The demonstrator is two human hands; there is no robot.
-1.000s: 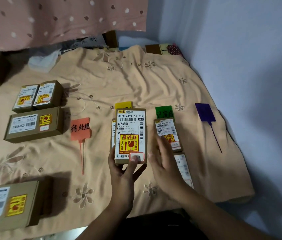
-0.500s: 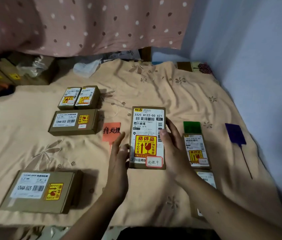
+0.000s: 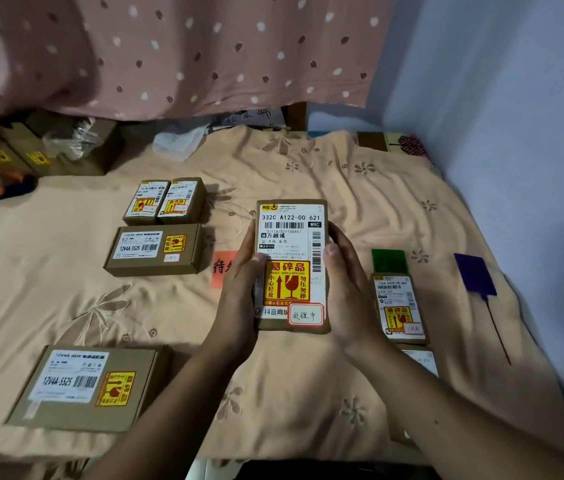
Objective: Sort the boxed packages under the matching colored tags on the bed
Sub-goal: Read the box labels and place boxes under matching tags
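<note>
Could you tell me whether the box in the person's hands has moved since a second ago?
Yes: the box now covers the yellow tag and has drawn farther left of the green tag.

Both hands curled, thumbs forward

Bed, peach floral-embroidered sheet. Left of the orange tag: three labelled cardboard boxes; another nearer. To its right: green tag, purple tag.

Probably bedroom (bed, curtain)
</note>
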